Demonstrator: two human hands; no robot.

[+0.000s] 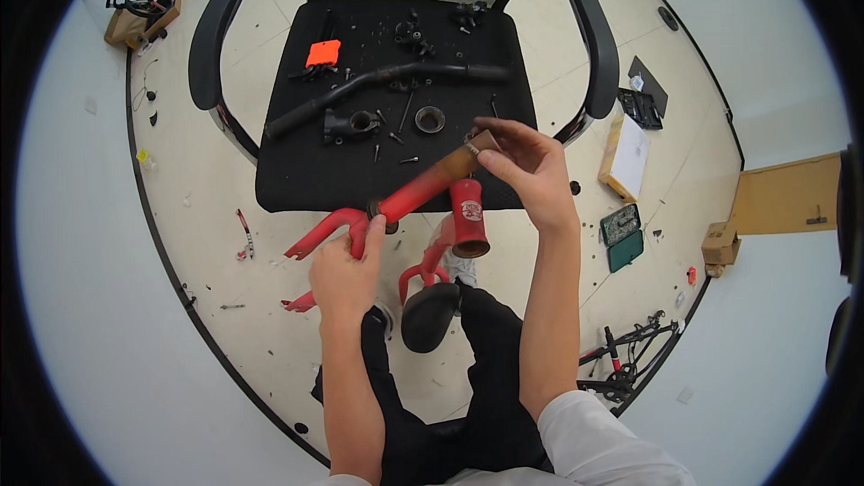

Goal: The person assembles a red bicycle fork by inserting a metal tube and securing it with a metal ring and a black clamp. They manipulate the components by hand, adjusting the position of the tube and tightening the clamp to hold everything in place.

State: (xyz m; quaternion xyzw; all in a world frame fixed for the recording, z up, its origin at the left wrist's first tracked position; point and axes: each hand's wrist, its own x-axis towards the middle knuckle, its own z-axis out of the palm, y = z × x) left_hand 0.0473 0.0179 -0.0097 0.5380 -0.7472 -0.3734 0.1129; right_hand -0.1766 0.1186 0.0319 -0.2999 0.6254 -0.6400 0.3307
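A red bicycle fork (pixel 416 195) slants across the front edge of the chair seat, its bare, brownish steerer end up to the right. My left hand (pixel 346 272) is closed round it at the crown, the thumb by a dark ring (pixel 376 214). My right hand (pixel 531 171) grips the steerer's upper end between thumb and fingers; the fingers behind it are partly hidden. Just below stands the head tube (pixel 470 223) of a red bicycle frame. Its red tubes and a black saddle (pixel 428 317) show between my legs.
On the black chair seat (pixel 279 182) lie a black handlebar (pixel 378 83), a stem (pixel 346 126), a metal ring (pixel 430 120), an orange piece (pixel 323 55) and several bolts. Right, on the floor, are a green case (pixel 624 252) and a black bicycle frame (pixel 634 355).
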